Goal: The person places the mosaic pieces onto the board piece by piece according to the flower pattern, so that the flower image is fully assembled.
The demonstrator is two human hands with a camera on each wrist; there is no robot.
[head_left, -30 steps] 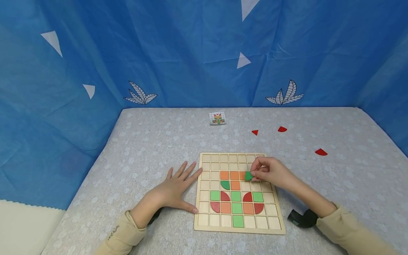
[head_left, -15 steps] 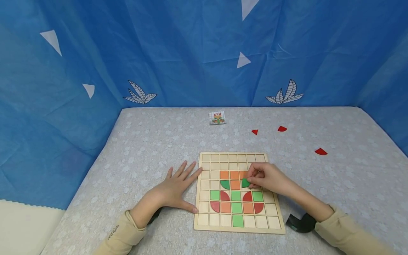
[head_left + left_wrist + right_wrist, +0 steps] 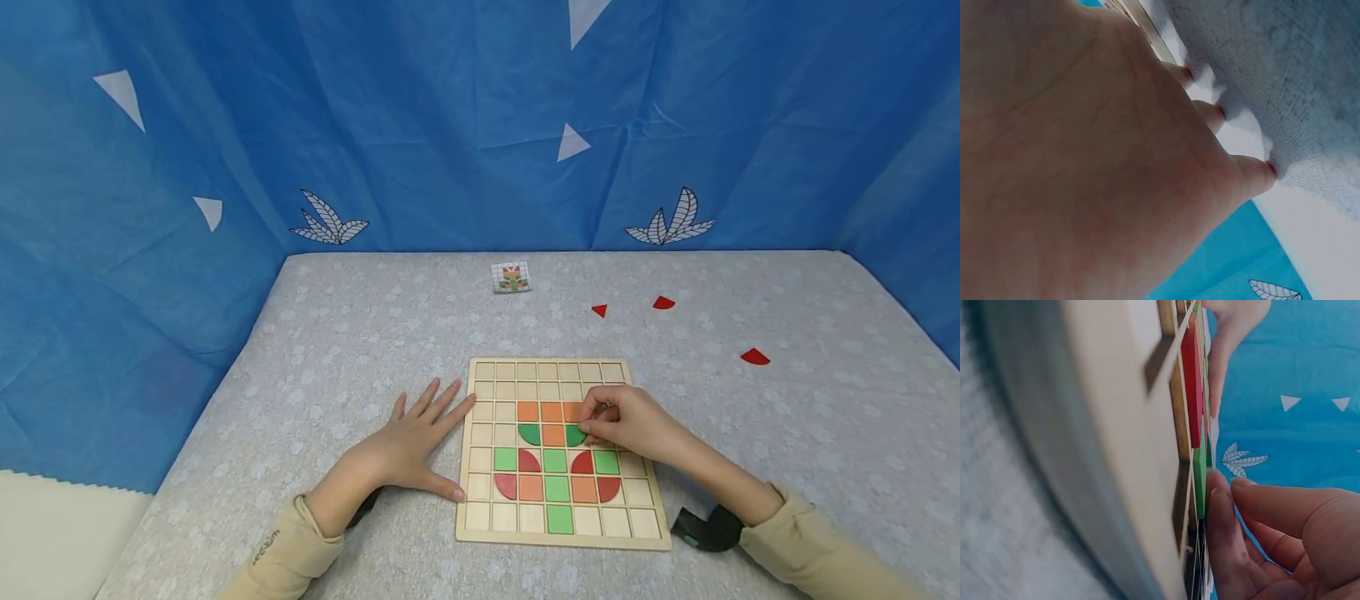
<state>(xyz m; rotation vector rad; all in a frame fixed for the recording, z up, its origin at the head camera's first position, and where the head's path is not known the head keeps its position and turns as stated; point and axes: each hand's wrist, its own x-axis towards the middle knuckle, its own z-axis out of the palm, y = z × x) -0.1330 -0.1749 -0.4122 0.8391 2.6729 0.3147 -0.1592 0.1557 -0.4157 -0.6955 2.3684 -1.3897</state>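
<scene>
A wooden grid board (image 3: 468, 533) lies on the table, with square and quarter-circle tiles in its cells. My right hand (image 3: 626, 421) pinches a dark green quarter-circle tile (image 3: 573, 435) by its right side, at a cell just right of an orange square (image 3: 552, 435). A matching green quarter-circle (image 3: 529, 434) sits left of that square. Fingertips partly cover the held tile; the right wrist view has them close to the board's face. My left hand (image 3: 412, 446) rests on the tablecloth with fingers spread, its thumb and a fingertip at the board's left edge.
Behind the board lie a red triangle (image 3: 600, 311), one red quarter-circle (image 3: 663, 302) and another red quarter-circle (image 3: 755, 357). A small pattern card (image 3: 511, 277) is near the back edge. Blue cloth (image 3: 465, 125) hangs behind the table.
My right hand has brought the green quarter-circle tile from the orange row down and left, to the cell beside the orange square. My left hand has stayed in place.
</scene>
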